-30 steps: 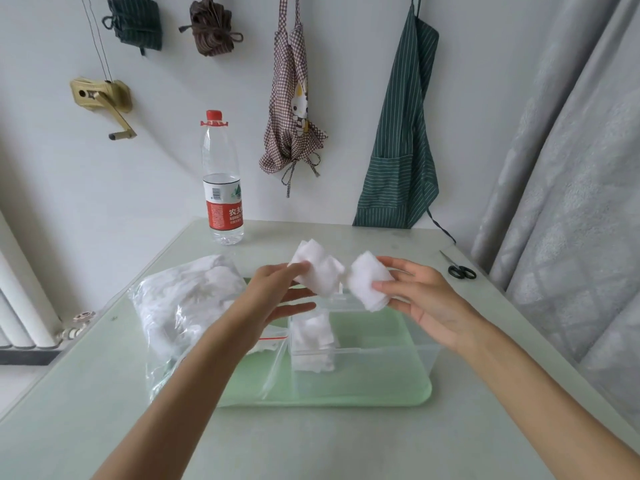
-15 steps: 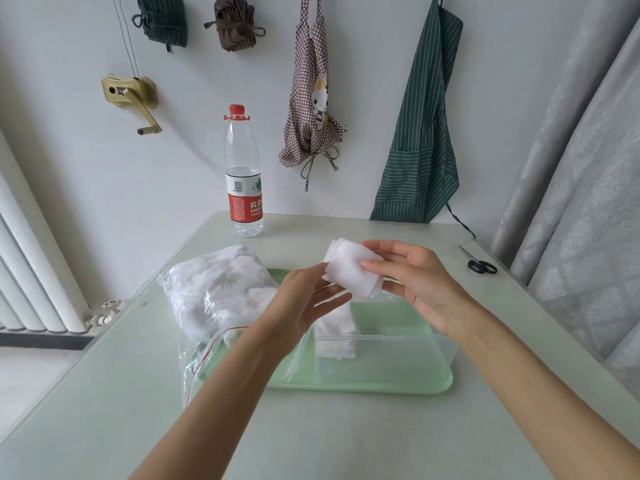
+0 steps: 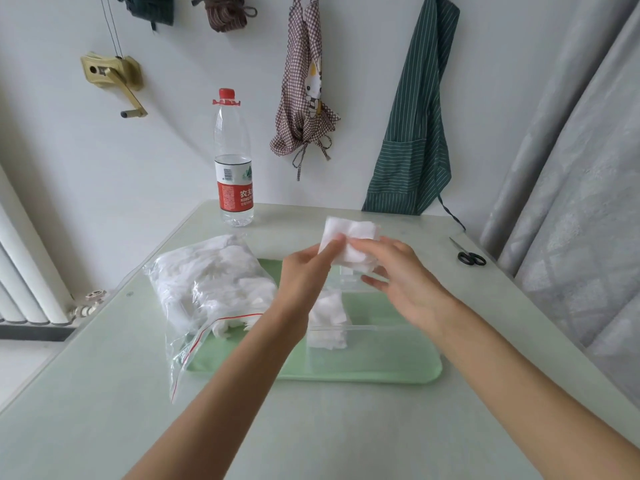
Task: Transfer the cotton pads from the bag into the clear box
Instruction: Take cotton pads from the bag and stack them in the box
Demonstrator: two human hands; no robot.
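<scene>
A stack of white cotton pads (image 3: 349, 240) is held in the air above the clear box (image 3: 377, 332). My left hand (image 3: 304, 275) pinches the stack's left edge, and my right hand (image 3: 398, 271) grips it from the right and underneath. The clear box stands on a green tray (image 3: 363, 372) and has a pile of pads (image 3: 327, 318) in its left end. To the left lies the clear zip bag (image 3: 211, 285), full of white pads, its open red-striped mouth facing the tray.
A water bottle (image 3: 233, 161) with a red cap stands at the table's back left. Black scissors (image 3: 469, 255) lie near the right edge. Aprons hang on the wall behind. A grey curtain hangs on the right, a radiator on the left.
Two separate bunches of pads, one in each hand, have been brought together into a single stack held by both hands. The view has shifted slightly.
</scene>
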